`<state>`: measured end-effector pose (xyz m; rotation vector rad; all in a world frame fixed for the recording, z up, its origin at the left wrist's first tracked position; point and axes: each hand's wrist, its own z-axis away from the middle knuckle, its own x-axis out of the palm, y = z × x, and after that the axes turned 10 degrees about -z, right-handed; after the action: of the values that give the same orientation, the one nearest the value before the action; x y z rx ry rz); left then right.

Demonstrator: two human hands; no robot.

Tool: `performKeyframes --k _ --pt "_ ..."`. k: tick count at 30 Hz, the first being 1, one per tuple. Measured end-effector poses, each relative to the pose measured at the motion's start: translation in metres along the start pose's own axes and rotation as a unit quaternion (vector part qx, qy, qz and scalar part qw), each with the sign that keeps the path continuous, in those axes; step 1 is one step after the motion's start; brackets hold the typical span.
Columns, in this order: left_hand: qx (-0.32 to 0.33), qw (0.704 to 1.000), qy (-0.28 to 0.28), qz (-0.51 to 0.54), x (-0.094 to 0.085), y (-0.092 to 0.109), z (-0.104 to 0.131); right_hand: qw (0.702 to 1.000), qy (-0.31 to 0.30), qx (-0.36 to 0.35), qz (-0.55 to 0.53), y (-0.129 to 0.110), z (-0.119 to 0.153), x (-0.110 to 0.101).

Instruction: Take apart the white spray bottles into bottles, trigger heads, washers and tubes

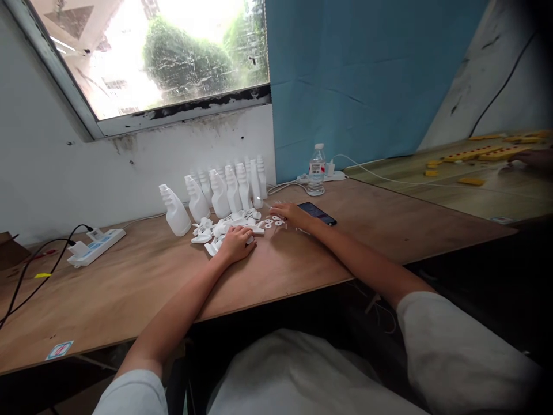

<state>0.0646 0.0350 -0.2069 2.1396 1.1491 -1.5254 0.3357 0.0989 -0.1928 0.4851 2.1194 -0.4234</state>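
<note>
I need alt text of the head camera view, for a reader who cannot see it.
A person's left hand touches a pile of white parts on a brown table; the right hand is beside small white pieces. White bottles stand behind, with a phone and water bottle to the right.

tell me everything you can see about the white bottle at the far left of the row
The white bottle is opaque and looks like plastic, with a narrow, stepped neck widening into a rounded body. No label or spray head shows on it. It stands on the wooden table, though it looks tilted in this wide view. Loose white pieces lie close to its base; whether any touch it is unclear. Neither hand is on it.
</note>
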Motion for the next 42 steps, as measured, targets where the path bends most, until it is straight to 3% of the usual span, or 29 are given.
performKeyframes --k 3,6,15,21,31,36,42 --pt "-0.015 1.000 -0.001 -0.006 -0.002 0.000 0.000 0.996 0.069 0.047 -0.022 0.002 0.003 -0.007" --pt "-0.020 1.000 0.000 -0.008 -0.006 0.002 0.000 0.991 0.095 0.080 -0.040 0.008 0.008 -0.015" --pt "-0.016 1.000 0.006 -0.022 -0.003 0.005 0.001 0.985 0.033 0.157 -0.065 0.023 0.020 -0.026" --pt "-0.006 1.000 0.010 -0.020 -0.004 0.004 0.002 0.977 0.047 0.186 -0.091 0.014 0.019 -0.022" --pt "-0.018 0.999 0.004 -0.031 -0.009 0.001 0.003 0.947 0.116 0.194 -0.227 -0.018 0.000 -0.004" --pt "-0.035 0.999 0.001 -0.033 -0.005 -0.001 0.003 0.940 0.103 0.196 -0.261 -0.016 -0.002 0.010" --pt "-0.048 0.999 -0.005 -0.023 -0.005 -0.001 0.004 0.951 0.076 0.176 -0.244 -0.003 -0.004 0.024"
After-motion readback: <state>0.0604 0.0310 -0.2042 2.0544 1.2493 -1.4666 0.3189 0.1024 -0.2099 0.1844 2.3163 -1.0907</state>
